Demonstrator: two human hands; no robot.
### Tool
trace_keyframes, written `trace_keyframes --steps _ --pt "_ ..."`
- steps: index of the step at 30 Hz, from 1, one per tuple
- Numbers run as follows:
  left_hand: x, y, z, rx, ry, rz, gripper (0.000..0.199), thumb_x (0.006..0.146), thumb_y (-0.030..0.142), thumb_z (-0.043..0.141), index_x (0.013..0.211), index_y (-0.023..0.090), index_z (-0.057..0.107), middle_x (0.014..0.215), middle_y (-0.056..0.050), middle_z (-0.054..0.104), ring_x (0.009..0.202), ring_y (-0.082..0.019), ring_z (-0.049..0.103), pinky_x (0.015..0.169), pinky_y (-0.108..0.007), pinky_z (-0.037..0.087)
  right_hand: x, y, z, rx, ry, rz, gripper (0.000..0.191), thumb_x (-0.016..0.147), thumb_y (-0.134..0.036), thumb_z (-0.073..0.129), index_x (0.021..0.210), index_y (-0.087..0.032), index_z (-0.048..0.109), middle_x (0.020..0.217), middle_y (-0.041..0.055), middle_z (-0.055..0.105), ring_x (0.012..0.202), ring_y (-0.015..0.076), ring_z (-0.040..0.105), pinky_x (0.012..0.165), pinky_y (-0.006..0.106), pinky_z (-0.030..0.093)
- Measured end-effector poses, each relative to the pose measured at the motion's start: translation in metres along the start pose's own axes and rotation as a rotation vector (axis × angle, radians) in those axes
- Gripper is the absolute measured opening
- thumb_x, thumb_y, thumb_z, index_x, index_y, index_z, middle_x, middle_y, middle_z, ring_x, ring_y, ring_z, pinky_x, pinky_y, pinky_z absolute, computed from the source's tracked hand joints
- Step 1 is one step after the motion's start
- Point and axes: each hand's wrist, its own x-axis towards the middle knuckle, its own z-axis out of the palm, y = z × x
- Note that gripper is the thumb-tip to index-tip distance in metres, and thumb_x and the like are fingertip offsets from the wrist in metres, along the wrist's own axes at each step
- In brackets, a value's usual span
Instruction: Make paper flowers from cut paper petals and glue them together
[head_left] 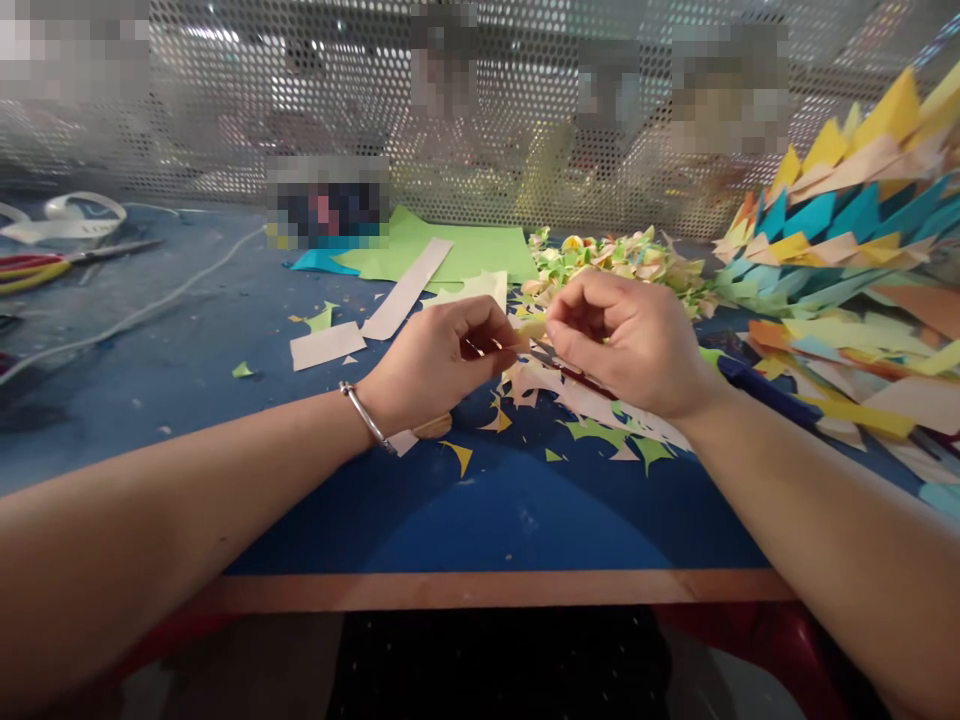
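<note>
My left hand, with a silver bangle at its wrist, pinches thumb and forefinger together above the middle of the blue table. Opposite it, my right hand is closed with its fingers curled in. A small pale yellow paper piece spans the short gap between the fingertips of both hands; its exact shape is partly hidden. Beneath the hands lie cut paper scraps in cream, green and yellow. Just behind my left hand rests a long pale paper strip, with a shorter white strip beside it.
A green paper sheet and a heap of small curled paper pieces lie at the back. Layered folded-paper work rises at right. A dark blue handle is near my right wrist. A white cable crosses the left.
</note>
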Motion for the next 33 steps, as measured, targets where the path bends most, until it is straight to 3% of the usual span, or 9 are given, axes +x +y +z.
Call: trace_keyframes --steps 7,12,17,22,33 --pt "0.0 0.002 0.003 -0.216 0.041 -0.01 0.008 0.075 0.017 0.071 0.079 0.014 0.064 0.076 -0.003 0.068 0.065 -0.01 0.06 0.063 -0.024 0.051 0.0 -0.004 0.002 -0.057 -0.016 -0.011 0.015 0.081 -0.012 0.063 0.071 -0.019 0.055 0.061 -0.0045 0.051 0.051 0.0068 0.043 0.046 0.024 0.034" --pt "-0.002 0.01 0.002 -0.52 0.028 -0.124 0.01 0.076 0.019 0.07 0.082 0.014 0.063 0.079 -0.002 0.066 0.074 -0.012 0.065 0.071 -0.025 0.053 -0.001 -0.004 0.002 -0.116 -0.02 -0.027 0.014 0.082 -0.015 0.064 0.072 -0.02 0.055 0.063 -0.0036 0.053 0.052 0.0083 0.046 0.049 0.025 0.037" --pt "-0.001 0.012 0.003 -0.703 0.055 -0.282 0.016 0.076 0.016 0.072 0.083 0.017 0.059 0.079 -0.001 0.067 0.074 -0.011 0.067 0.066 -0.022 0.051 -0.001 -0.004 0.002 -0.18 -0.026 -0.072 0.013 0.082 -0.014 0.063 0.073 -0.02 0.056 0.064 -0.0033 0.054 0.054 0.0089 0.048 0.052 0.026 0.039" --pt "0.001 0.012 0.004 -0.768 0.058 -0.365 0.014 0.077 0.011 0.07 0.082 0.017 0.058 0.077 0.001 0.067 0.072 -0.01 0.068 0.068 -0.021 0.051 -0.001 -0.004 0.001 -0.209 -0.045 -0.119 0.013 0.083 -0.013 0.062 0.074 -0.02 0.056 0.065 -0.0028 0.052 0.056 0.009 0.046 0.052 0.026 0.037" --pt "0.0 0.014 0.004 -0.799 0.075 -0.384 0.014 0.076 0.007 0.069 0.079 0.016 0.059 0.077 0.001 0.066 0.072 -0.009 0.066 0.071 -0.022 0.053 0.0 -0.005 0.001 -0.264 -0.042 -0.17 0.014 0.083 -0.013 0.061 0.073 -0.021 0.055 0.067 -0.0021 0.052 0.058 0.0105 0.048 0.054 0.027 0.039"
